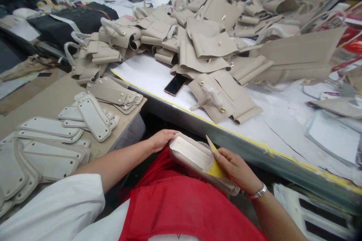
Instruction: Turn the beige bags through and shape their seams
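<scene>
A beige leather bag piece point(195, 162), curved into an open shell with a pale inside, rests over my lap against the red apron point(181, 207). My left hand point(163, 140) grips its far left end, thumb and fingers closed at the edge. My right hand point(236, 168) is closed around a yellow sheet point(215, 166) at the shell's right side. That sheet tapers to a point above the fingers and lies against the beige piece. Whether the right fingers also hold the leather is hidden.
Flat beige bag panels point(51, 127) with holes lie stacked on a board point(104, 144) at left. Across the white worktable point(141, 69), many beige bag parts point(215, 45) are heaped. A phone point(175, 84) lies near the metal table edge point(203, 122). A white slotted crate point(291, 203) stands below right.
</scene>
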